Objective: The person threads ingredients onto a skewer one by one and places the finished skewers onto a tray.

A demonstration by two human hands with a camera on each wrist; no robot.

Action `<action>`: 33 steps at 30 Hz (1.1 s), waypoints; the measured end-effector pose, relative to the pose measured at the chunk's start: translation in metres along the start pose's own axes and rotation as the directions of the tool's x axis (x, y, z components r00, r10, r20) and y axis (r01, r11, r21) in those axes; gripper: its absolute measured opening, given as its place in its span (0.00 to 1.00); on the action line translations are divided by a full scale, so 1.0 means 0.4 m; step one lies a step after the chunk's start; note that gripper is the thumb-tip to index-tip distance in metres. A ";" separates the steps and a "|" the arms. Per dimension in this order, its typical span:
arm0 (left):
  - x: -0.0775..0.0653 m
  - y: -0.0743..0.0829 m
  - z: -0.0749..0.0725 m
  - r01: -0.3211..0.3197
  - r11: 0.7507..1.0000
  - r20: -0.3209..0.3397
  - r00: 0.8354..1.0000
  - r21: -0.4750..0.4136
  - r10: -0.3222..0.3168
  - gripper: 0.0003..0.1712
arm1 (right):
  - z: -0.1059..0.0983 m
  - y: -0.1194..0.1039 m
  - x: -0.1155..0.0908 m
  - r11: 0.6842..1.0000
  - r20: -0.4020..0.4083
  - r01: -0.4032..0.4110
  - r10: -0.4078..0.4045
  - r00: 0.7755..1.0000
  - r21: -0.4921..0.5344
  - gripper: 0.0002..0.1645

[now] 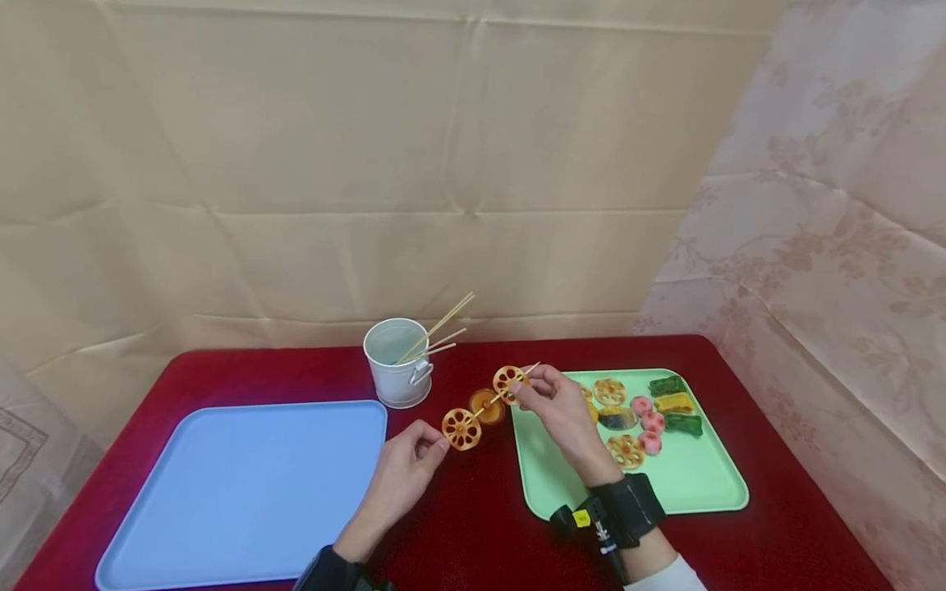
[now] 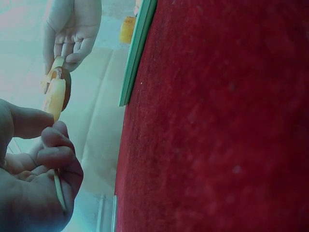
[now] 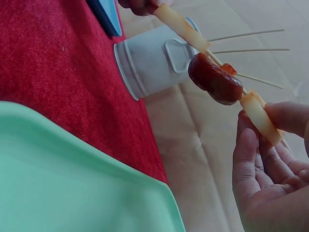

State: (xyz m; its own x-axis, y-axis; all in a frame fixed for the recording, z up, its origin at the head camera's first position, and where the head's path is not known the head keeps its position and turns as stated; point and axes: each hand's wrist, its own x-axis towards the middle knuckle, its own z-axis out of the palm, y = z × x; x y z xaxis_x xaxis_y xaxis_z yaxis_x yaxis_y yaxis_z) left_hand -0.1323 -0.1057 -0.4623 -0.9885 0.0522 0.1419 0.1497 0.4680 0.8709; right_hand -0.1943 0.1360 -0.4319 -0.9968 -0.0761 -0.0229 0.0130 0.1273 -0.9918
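Note:
A wooden skewer (image 2: 59, 191) runs between my two hands above the red table. My left hand (image 1: 402, 468) grips its lower end, the stick passing through the curled fingers in the left wrist view. Threaded on it are a lotus root slice (image 1: 461, 429) beside the left fingertips, a glossy brown round piece (image 3: 216, 81) in the middle, and another lotus root slice (image 3: 260, 118) near the tip. My right hand (image 1: 562, 414) pinches that far slice between thumb and fingers, and the skewer's point sticks out past it.
A white bucket (image 1: 399, 386) with several bare skewers (image 1: 447, 320) stands at the back. To the left lies a blue tray (image 1: 251, 492). The green tray (image 1: 702, 484) on the right bears lotus slices, pink pieces (image 1: 641, 405), and green and yellow pieces (image 1: 674, 402).

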 end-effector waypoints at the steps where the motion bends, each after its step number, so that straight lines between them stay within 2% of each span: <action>1: 0.000 0.001 0.000 0.001 1.000 0.003 1.000 -0.004 -0.001 0.03 | -0.001 0.000 0.000 1.000 0.000 0.001 -0.001 1.000 0.003 0.15; 9: 0.000 -0.002 -0.005 -0.049 0.997 0.000 0.999 0.063 0.049 0.03 | 0.002 -0.006 -0.006 1.000 -0.002 -0.006 0.006 1.000 -0.022 0.15; 20: 0.003 0.003 -0.021 -0.083 0.979 0.005 0.997 0.184 0.083 0.01 | 0.007 -0.019 -0.017 0.999 0.007 0.004 -0.004 1.000 -0.042 0.16; 25: -0.003 0.012 -0.027 -0.103 0.973 -0.010 0.994 0.204 0.108 0.05 | 0.007 -0.018 -0.014 1.000 0.009 -0.002 0.002 1.000 -0.030 0.16; 33: -0.023 0.026 -0.047 -0.191 0.951 -0.065 0.975 0.244 0.213 0.06 | -0.001 -0.022 -0.018 0.990 0.012 0.026 -0.024 1.000 -0.140 0.17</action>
State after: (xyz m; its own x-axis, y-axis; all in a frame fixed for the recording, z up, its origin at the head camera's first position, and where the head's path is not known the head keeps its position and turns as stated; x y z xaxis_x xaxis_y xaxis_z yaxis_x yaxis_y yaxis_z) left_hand -0.1212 -0.1180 -0.4457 -0.9305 0.0926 0.3543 0.3260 0.6504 0.6861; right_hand -0.1873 0.1357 -0.4231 -0.9959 -0.0908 0.0000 -0.0239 0.2620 -0.9648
